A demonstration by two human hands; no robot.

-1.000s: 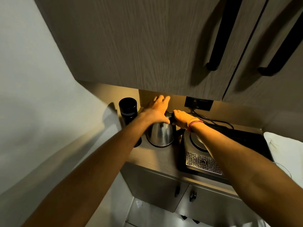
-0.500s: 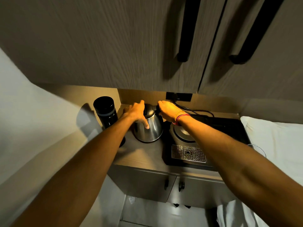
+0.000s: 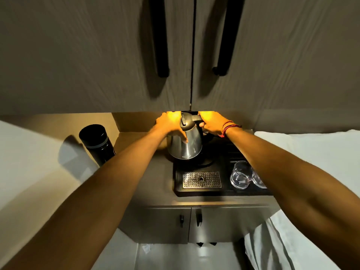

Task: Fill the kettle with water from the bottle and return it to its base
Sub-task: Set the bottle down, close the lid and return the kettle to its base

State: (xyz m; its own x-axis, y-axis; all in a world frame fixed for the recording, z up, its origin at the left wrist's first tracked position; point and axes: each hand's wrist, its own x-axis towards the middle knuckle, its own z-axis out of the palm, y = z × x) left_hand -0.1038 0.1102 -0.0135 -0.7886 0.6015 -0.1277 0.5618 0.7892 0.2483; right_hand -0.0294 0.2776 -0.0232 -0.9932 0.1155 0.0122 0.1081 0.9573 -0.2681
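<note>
Kettle [image 3: 185, 145] between left hand [image 3: 170, 123] fingers and right hand [image 3: 209, 123] fingers.

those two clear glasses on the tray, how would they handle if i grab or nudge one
The glasses look like thin clear glass, so probably fragile and a bit slick. Short and wide, they likely slide rather than tip. They stand close together on the black tray, so a nudge may clink them.

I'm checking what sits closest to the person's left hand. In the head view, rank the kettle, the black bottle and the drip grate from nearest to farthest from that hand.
From the left hand:
1. Kettle: touched, the hand rests on its side.
2. Black bottle: off to the left, by the wall.
3. Drip grate: at the tray's front edge, toward the person.
</note>
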